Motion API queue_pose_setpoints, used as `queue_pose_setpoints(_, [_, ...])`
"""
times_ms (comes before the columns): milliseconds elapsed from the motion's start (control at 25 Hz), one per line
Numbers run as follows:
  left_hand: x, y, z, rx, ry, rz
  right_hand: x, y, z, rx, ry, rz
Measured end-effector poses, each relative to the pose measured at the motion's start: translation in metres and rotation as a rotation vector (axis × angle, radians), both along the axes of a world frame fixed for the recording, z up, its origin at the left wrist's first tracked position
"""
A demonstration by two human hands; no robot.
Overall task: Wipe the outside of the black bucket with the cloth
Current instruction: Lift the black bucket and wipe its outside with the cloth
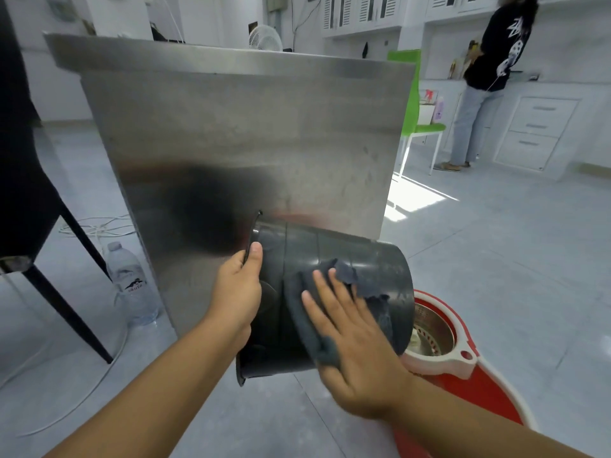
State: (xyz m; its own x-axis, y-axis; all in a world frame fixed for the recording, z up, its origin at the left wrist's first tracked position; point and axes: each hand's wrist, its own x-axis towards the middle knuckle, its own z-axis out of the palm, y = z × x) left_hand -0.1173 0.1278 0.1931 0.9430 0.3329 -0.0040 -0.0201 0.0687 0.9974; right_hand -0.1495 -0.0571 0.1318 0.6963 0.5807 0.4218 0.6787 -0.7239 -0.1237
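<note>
The black bucket is held on its side in front of me, its open rim to the left and its base to the right. My left hand grips the rim, thumb on the outer wall. A dark grey cloth lies over the bucket's side. My right hand presses flat on the cloth with fingers spread, holding it against the bucket's outer wall.
A steel cabinet stands just behind the bucket. A red and white mop bucket sits on the floor below right. At left are a water bottle, black table legs and loose cables. A green chair and a person are at far right.
</note>
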Motion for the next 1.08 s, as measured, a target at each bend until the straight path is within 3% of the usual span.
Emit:
queue_pose_setpoints(120, [-0.006,-0.009,0.004,0.041,-0.006,-0.084,0.007,-0.003,0.012,-0.095,-0.135,0.079])
queue_pose_setpoints(200, [-0.008,-0.013,0.006,0.106,-0.053,-0.111,0.02,-0.017,0.024,0.002,-0.137,0.046])
queue_pose_setpoints(320, [-0.012,-0.014,0.011,0.239,-0.136,-0.189,0.035,-0.039,0.035,0.287,0.026,-0.14])
queue_pose_setpoints(440, [-0.019,-0.015,0.014,0.381,-0.221,-0.233,0.043,-0.061,0.039,0.637,0.323,-0.374])
queue_pose_setpoints(520, [-0.025,-0.019,0.015,0.433,-0.259,-0.209,0.046,-0.07,0.038,0.737,0.402,-0.476])
queue_pose_setpoints(680, [-0.018,-0.022,0.006,0.335,-0.229,-0.189,0.023,-0.046,0.035,0.423,0.117,-0.262])
queue_pose_setpoints(880, [-0.01,-0.02,0.0,0.191,-0.129,-0.167,-0.003,0.001,0.014,-0.02,-0.105,-0.044])
queue_pose_setpoints(960, [-0.011,-0.018,0.002,0.205,-0.127,-0.192,0.002,0.0,0.016,-0.031,-0.153,0.0])
queue_pose_setpoints(1080, [-0.014,-0.015,0.008,0.291,-0.192,-0.232,0.019,-0.012,0.031,0.212,-0.087,-0.078])
